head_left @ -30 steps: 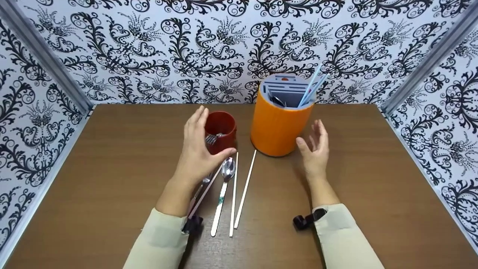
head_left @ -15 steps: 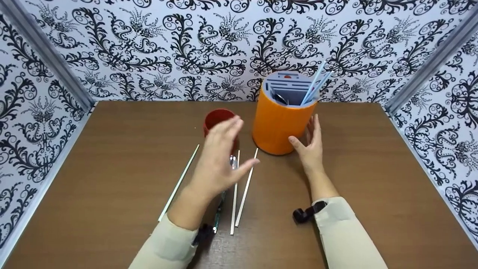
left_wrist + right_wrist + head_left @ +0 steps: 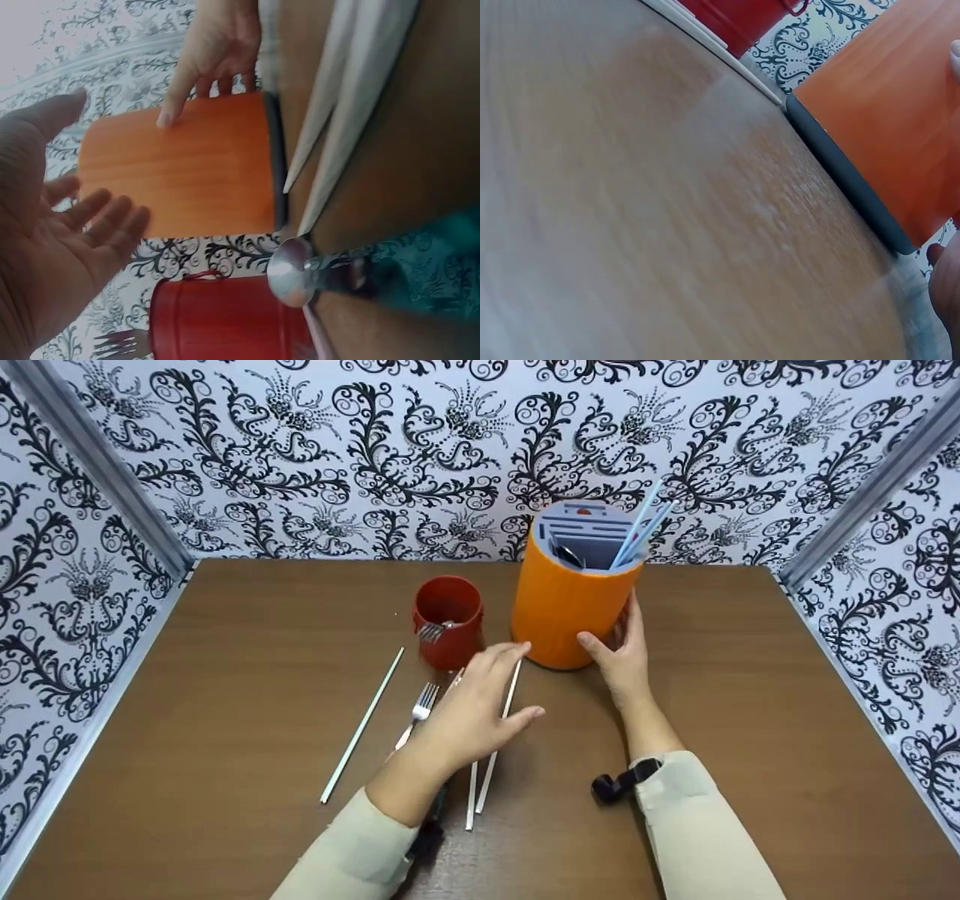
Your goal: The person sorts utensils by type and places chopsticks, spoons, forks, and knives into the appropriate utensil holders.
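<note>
My right hand [image 3: 619, 660] holds the lower right side of an upright orange utensil holder [image 3: 564, 615], thumb on its front and fingers round behind. Its grey slotted top carries dark-handled cutlery [image 3: 568, 556] and two pale blue sticks [image 3: 637, 529]. With fingers spread and thumb apart, my left hand [image 3: 474, 709] hovers left of the holder, holding nothing. Beneath it, white chopsticks [image 3: 491, 772] lie partly covered. A fork [image 3: 422, 706] shows beside the left wrist. The bowl of a spoon [image 3: 292, 271] appears in the left wrist view, mostly hidden from the head view.
A red metal pot [image 3: 450, 639] with forks [image 3: 430, 632] in it stands left of the holder. One pale chopstick [image 3: 361, 727] lies apart on the left of the brown table [image 3: 225, 675]. Patterned walls [image 3: 315, 457] enclose the back and sides.
My right hand has moved left onto the orange holder. My left hand has shifted right and nearer, away from the red pot. A chopstick lies out on the left, where none showed at first.
</note>
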Motion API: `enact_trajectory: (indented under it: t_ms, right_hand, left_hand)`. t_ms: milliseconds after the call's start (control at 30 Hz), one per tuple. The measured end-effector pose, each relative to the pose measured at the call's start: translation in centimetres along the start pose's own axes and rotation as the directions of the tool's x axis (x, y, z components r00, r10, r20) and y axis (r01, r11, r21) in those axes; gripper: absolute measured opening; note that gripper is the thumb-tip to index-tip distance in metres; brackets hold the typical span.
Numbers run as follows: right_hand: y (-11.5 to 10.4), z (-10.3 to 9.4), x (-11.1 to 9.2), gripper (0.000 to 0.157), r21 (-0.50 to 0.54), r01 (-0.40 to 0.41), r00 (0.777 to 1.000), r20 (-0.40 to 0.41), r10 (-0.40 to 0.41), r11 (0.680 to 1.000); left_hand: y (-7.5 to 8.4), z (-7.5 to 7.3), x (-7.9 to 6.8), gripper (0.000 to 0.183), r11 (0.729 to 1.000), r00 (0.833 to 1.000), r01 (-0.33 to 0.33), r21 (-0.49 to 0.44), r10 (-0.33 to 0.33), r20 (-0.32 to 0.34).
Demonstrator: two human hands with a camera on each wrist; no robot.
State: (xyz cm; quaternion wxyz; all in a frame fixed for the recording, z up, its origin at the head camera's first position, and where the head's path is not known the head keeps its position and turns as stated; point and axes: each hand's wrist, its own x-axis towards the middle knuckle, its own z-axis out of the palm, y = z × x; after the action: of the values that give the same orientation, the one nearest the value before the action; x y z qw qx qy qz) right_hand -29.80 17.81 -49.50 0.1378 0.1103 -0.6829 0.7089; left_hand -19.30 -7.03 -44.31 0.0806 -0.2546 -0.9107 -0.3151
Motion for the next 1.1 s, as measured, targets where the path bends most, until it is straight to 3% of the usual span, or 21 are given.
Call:
enact_trajectory:
  t_ms: [200,433,700,900,1100]
  right_hand:
    - [-0.5,-0.1,-0.2,0.1,-0.023,-0.029,1.0,-0.006,0.029,0.999]
    - [1.2,-0.6,0.6,0.101,-0.017,-0.033,0.999,-0.01,0.033,0.999]
    - [2.4,-0.5,0.8,0.097,-0.023,-0.011,1.0,0.013,0.011,1.0]
    - [2.5,-0.6,0.8,0.099,-0.035,-0.003,1.0,-0.003,0.003,0.999]
    - [2.7,-0.9,0.9,0.101,-0.042,-0.034,0.999,-0.013,0.033,0.999]
  left_hand:
    - [-0.5,1.2,0.0,0.08,0.99,0.979,0.142,-0.021,-0.137,0.154]
    - [-0.9,1.8,-0.2,0.077,0.972,0.955,0.235,-0.031,-0.224,0.196]
    - [-0.5,2.6,0.0,0.07,0.931,0.902,0.365,0.032,-0.362,0.237]
    - [-0.4,2.9,1.0,0.058,0.924,0.887,0.357,0.138,-0.382,0.26]
    - [-0.6,3.6,1.7,0.035,0.928,0.903,0.3,0.22,-0.351,0.247]
